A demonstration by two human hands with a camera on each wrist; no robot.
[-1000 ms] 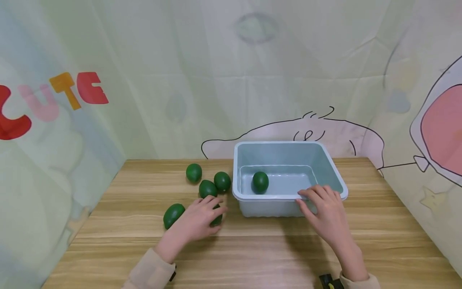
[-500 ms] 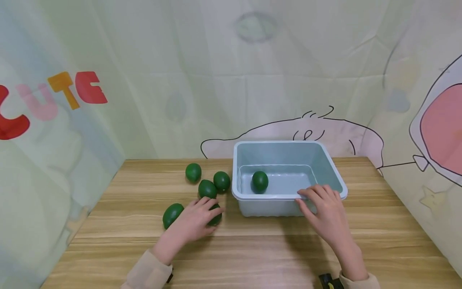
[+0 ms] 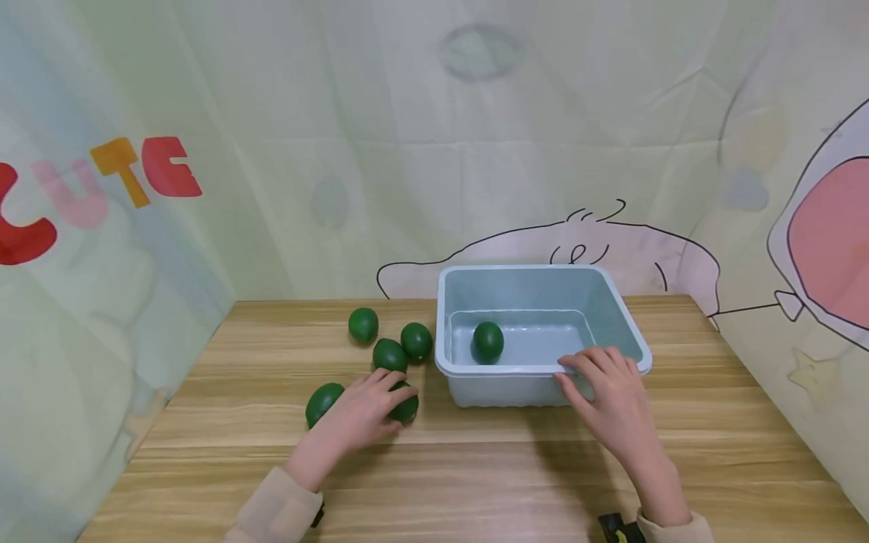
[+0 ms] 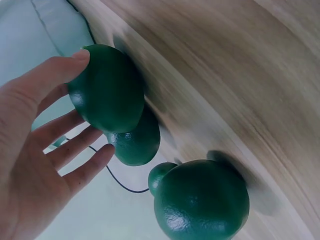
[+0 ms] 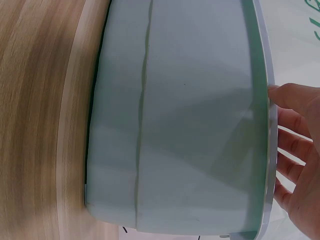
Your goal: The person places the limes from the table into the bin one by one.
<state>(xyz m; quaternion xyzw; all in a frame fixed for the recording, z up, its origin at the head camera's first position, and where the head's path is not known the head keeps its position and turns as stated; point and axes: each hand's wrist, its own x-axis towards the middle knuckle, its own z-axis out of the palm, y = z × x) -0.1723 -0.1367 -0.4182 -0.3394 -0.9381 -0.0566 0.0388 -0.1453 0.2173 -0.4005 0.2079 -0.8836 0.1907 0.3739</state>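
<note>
My left hand (image 3: 366, 411) is over a glossy dark green lime (image 4: 107, 90) on the table, left of a pale blue plastic bin (image 3: 516, 388). In the left wrist view its thumb lies against the lime, and the fingers reach round the far side. Another lime (image 3: 324, 403) lies beside that wrist, partly covered by it. Just beyond the fingers is a lime (image 3: 390, 354) touching a second lime (image 3: 416, 342). My right hand (image 3: 614, 403) holds the bin's near rim, thumb outside and fingers over the edge. One lime (image 3: 488, 342) rests inside the bin, toward its left.
A further lime (image 3: 363, 324) sits near the back of the wooden table (image 3: 475, 483). Behind the table hangs a printed cloth backdrop (image 3: 380, 136), close to the bin's back rim; cloth also lines both sides.
My left hand has drawn back slightly to the left, and more of the lime under it shows. The right hand stays on the bin's rim.
</note>
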